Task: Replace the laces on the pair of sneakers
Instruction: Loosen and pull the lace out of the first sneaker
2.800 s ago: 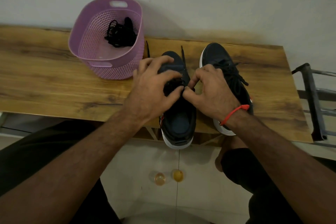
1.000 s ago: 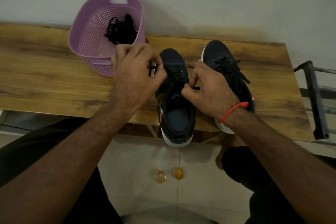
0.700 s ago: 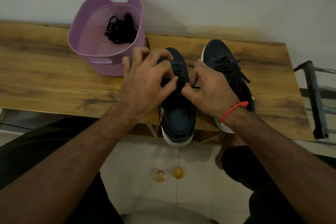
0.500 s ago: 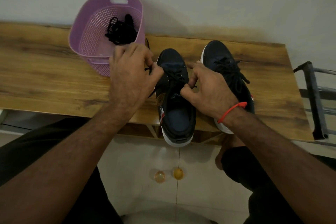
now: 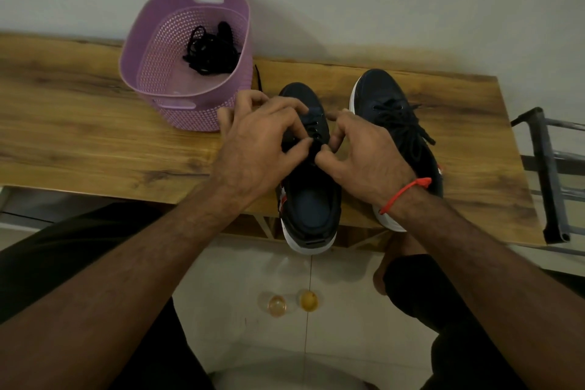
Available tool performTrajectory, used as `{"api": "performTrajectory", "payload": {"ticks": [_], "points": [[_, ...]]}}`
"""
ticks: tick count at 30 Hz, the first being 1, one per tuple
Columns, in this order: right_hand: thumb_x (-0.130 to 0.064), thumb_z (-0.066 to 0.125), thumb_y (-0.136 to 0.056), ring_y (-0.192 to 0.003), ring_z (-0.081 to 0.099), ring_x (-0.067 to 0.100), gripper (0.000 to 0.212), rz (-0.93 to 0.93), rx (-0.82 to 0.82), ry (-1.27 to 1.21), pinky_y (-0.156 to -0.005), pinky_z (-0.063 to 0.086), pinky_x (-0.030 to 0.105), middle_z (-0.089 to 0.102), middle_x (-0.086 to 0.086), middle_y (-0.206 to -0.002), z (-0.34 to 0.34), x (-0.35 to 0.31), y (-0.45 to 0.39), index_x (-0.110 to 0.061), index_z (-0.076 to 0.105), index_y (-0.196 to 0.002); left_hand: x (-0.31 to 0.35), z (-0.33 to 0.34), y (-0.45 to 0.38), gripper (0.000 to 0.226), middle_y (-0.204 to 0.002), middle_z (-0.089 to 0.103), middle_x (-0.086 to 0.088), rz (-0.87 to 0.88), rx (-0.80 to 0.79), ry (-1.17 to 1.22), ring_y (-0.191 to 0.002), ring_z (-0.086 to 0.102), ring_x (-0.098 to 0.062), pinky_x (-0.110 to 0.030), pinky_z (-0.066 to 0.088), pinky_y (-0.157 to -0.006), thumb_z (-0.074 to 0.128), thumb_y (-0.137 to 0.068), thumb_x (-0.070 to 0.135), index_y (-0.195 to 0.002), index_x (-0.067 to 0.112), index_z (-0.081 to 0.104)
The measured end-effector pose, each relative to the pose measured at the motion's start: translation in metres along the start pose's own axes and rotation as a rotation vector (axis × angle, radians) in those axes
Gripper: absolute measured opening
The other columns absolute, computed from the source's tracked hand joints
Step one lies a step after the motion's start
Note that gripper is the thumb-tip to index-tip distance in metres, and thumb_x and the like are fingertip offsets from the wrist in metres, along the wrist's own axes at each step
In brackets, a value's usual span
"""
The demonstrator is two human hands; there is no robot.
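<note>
Two dark sneakers with white soles stand on the wooden bench (image 5: 95, 136). The left sneaker (image 5: 311, 199) is partly laced near the toe, its heel hanging over the bench's front edge. My left hand (image 5: 259, 142) pinches the black lace (image 5: 315, 136) over the eyelets with thumb and fingers. My right hand (image 5: 364, 152) pinches the lace from the other side, fingertips almost meeting the left's. The right sneaker (image 5: 392, 117) is fully laced with a loose knot. One lace end (image 5: 259, 77) trails toward the basket.
A purple perforated basket (image 5: 158, 85) at the back left of the bench holds a bundle of black laces (image 5: 210, 49). A dark metal frame (image 5: 547, 174) stands off the bench's right end. Two small round objects (image 5: 292, 302) lie on the tiled floor below.
My left hand, which had pulled the lace out to the left toward the basket, has come back over the left sneaker's eyelets. My right hand has stayed pinching at the tongue.
</note>
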State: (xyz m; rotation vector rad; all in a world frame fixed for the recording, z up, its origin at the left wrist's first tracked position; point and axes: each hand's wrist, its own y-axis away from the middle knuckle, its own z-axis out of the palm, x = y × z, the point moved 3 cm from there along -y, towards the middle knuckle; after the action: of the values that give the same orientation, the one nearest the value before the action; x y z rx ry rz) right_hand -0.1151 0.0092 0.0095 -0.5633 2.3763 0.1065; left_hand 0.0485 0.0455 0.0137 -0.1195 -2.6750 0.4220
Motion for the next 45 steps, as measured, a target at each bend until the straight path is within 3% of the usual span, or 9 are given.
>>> {"api": "performTrajectory", "payload": {"ticks": [4, 12, 18, 20, 23, 33, 39, 42, 45], "points": [[-0.021, 0.066, -0.085, -0.11, 0.057, 0.022, 0.017, 0.014, 0.002, -0.001, -0.077, 0.036, -0.001, 0.064, 0.011, -0.114, -0.001, 0.002, 0.0, -0.01, 0.054, -0.081, -0.025, -0.023, -0.01, 0.012, -0.115, 0.064, 0.01, -0.237, 0.206, 0.247, -0.114, 0.055, -0.018, -0.05, 0.046, -0.098, 0.065, -0.088, 0.031, -0.095, 0.027, 0.056], [-0.021, 0.063, -0.087, -0.105, 0.054, 0.012, 0.033, -0.03, -0.012, -0.061, -0.086, 0.047, 0.02, 0.053, -0.003, -0.119, 0.005, -0.001, 0.001, -0.021, 0.048, -0.116, -0.016, 0.006, 0.0, 0.085, -0.158, 0.027, 0.009, -0.256, -0.203, 0.128, -0.137, 0.026, -0.023, -0.035, 0.021, -0.097, 0.078, -0.076, 0.053, -0.149, 0.037, 0.038], [-0.007, 0.055, -0.088, -0.122, 0.043, 0.006, 0.045, -0.057, -0.116, -0.018, -0.096, 0.028, 0.0, 0.044, 0.0, -0.139, 0.005, 0.003, -0.001, -0.025, 0.045, -0.128, -0.027, -0.002, -0.003, 0.079, -0.156, 0.026, 0.01, -0.322, -0.207, 0.111, -0.135, 0.026, -0.023, -0.035, 0.02, -0.096, 0.081, -0.075, 0.047, -0.144, 0.045, 0.043], [-0.005, 0.053, -0.089, -0.147, 0.023, 0.017, 0.041, -0.071, -0.182, 0.07, -0.116, 0.023, 0.02, 0.031, 0.004, -0.155, 0.008, 0.003, -0.003, -0.023, 0.05, -0.126, -0.027, -0.001, -0.003, 0.077, -0.155, 0.027, 0.01, -0.314, -0.224, 0.103, -0.135, 0.026, -0.024, -0.035, 0.02, -0.096, 0.081, -0.076, 0.046, -0.144, 0.045, 0.043], [-0.002, 0.051, -0.089, -0.153, 0.01, 0.024, 0.041, -0.08, -0.218, 0.119, -0.123, 0.018, 0.041, 0.023, 0.007, -0.161, 0.013, 0.0, -0.002, -0.019, 0.054, -0.127, -0.026, 0.0, -0.003, 0.074, -0.155, 0.028, 0.01, -0.3, -0.258, 0.115, -0.137, 0.027, -0.024, -0.035, 0.02, -0.097, 0.081, -0.078, 0.045, -0.143, 0.045, 0.045], [-0.027, 0.063, -0.094, -0.145, 0.031, 0.019, 0.016, -0.177, -0.038, 0.241, -0.113, 0.035, 0.034, 0.045, 0.001, -0.146, 0.014, -0.008, -0.006, -0.017, 0.061, -0.106, -0.027, 0.002, -0.002, 0.075, -0.16, 0.025, 0.007, -0.28, -0.303, 0.214, -0.141, 0.024, -0.025, -0.043, 0.025, -0.11, 0.08, -0.077, 0.052, -0.144, 0.044, 0.046], [-0.018, 0.065, -0.08, -0.096, 0.059, 0.02, 0.012, 0.056, 0.233, -0.093, -0.086, 0.049, 0.029, 0.063, 0.006, -0.1, -0.003, 0.003, -0.01, -0.009, 0.057, -0.083, -0.031, -0.003, -0.003, 0.072, -0.157, 0.025, 0.01, -0.272, -0.291, 0.129, -0.137, 0.026, -0.023, -0.036, 0.016, -0.096, 0.081, -0.076, 0.05, -0.14, 0.048, 0.048], [-0.022, 0.063, -0.084, -0.09, 0.056, 0.019, 0.011, 0.185, 0.17, -0.106, -0.083, 0.049, 0.035, 0.061, 0.003, -0.097, -0.008, 0.015, -0.014, -0.013, 0.058, -0.09, -0.031, -0.003, -0.003, 0.07, -0.157, 0.025, 0.011, -0.268, -0.304, 0.138, -0.138, 0.025, -0.024, -0.038, 0.016, -0.096, 0.081, -0.077, 0.048, -0.139, 0.048, 0.049], [-0.022, 0.063, -0.087, -0.11, 0.051, 0.016, 0.017, 0.004, 0.033, -0.061, -0.095, 0.038, 0.025, 0.054, 0.0, -0.116, -0.004, 0.004, -0.013, -0.019, 0.056, -0.102, -0.03, -0.002, -0.003, 0.069, -0.158, 0.025, 0.01, -0.264, -0.32, 0.147, -0.139, 0.024, -0.025, -0.037, 0.014, -0.094, 0.081, -0.078, 0.046, -0.14, 0.047, 0.049]]}}
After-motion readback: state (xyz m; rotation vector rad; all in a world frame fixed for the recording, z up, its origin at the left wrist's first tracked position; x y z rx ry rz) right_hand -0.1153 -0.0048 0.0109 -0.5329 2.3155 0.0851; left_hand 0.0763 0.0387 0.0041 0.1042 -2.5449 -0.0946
